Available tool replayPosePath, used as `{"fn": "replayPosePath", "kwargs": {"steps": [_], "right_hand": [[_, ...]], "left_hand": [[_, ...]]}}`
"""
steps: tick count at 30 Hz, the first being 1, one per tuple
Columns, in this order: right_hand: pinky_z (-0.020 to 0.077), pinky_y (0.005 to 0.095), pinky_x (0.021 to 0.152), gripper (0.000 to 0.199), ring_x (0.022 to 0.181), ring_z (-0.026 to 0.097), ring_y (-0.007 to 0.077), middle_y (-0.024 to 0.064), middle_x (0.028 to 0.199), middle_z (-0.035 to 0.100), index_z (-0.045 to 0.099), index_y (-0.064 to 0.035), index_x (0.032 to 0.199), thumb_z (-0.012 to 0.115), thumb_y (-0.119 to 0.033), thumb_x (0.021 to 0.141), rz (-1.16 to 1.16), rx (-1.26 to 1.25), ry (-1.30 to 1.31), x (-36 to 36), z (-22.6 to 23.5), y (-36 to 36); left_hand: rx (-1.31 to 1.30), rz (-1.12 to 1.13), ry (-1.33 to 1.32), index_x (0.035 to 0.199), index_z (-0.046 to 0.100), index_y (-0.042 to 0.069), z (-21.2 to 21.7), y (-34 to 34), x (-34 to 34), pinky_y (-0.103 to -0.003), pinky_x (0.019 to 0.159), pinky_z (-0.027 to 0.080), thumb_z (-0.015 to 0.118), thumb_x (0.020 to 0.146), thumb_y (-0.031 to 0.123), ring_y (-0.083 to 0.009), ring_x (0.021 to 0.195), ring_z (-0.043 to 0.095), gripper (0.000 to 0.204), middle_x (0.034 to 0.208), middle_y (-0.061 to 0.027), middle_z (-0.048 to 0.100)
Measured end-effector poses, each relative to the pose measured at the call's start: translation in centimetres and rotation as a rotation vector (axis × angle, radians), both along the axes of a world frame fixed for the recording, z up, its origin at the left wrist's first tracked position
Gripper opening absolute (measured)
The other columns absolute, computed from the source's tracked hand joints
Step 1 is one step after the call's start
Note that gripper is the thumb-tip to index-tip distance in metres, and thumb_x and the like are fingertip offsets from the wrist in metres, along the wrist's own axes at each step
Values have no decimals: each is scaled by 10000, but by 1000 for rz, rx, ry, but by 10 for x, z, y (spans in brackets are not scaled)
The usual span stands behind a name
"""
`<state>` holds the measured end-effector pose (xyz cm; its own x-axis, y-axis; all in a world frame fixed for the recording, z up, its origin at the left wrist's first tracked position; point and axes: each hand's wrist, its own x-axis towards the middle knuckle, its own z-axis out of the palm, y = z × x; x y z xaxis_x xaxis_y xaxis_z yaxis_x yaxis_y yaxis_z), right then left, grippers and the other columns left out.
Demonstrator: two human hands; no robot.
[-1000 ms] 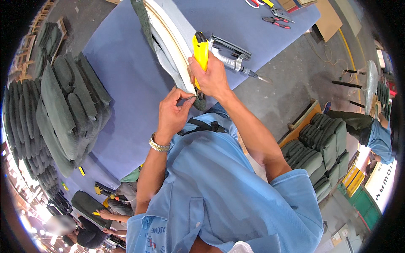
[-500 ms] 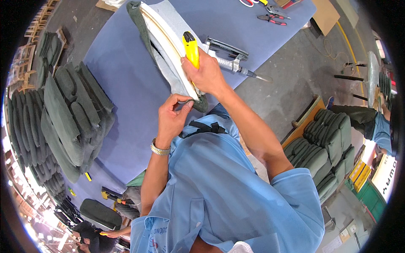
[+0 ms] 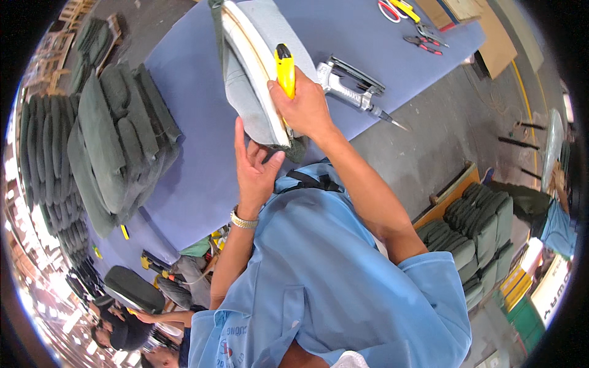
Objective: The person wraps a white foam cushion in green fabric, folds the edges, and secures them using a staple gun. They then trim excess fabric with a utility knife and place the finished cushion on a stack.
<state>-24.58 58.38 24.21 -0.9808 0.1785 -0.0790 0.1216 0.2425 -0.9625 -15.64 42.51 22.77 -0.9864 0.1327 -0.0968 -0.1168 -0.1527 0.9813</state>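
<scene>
My right hand (image 3: 305, 109) grips a yellow utility knife (image 3: 285, 72) with a black end; its lower part is hidden in the hand. The hand rests along a curved upholstered piece (image 3: 254, 61) with a cream inner edge, pale grey fabric backing and dark green cover cloth. My left hand (image 3: 256, 175) is open, fingers spread, beside the near end of the piece. Dark green cloth (image 3: 296, 149) bunches at that end, close to the left fingertips. I cannot make out whether the fingertips touch the cloth.
A silver staple gun (image 3: 350, 89) lies right of the piece on the blue-covered table (image 3: 196, 104). Farther off are red-handled pliers (image 3: 423, 44). Stacked dark green covers (image 3: 116, 144) stand left, more cushions (image 3: 478, 214) right. Another person's arm (image 3: 162, 317) shows at lower left.
My left hand has let go of the cloth at the near end and its fingers have spread. My right hand keeps the knife along the piece. The whole view has shifted somewhat.
</scene>
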Motion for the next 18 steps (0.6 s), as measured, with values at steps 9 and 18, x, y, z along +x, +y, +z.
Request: {"fn": "replayPosePath", "kwargs": {"steps": [9,18], "right_hand": [[556,460,687,374,722,726,373,193,752,708,595,-7,1016,692,-361,944,138,-13,-19,-3,-7,-26],[484,267,600,213,692,622,98,35,794,652,595,-43,1059,692,-228,1018,177,-338,213,-29,29,36]], "left_hand": [[-398,-15,-159,1526,315,-36,-22,10,37,-402,981,541,701,976,134,-328,1183,659,694,1292,-263,628],[-650,361,-263,1502,316,-129,-21,48,45,-497,929,519,656,996,253,-498,1110,648,719,1231,-374,627]]}}
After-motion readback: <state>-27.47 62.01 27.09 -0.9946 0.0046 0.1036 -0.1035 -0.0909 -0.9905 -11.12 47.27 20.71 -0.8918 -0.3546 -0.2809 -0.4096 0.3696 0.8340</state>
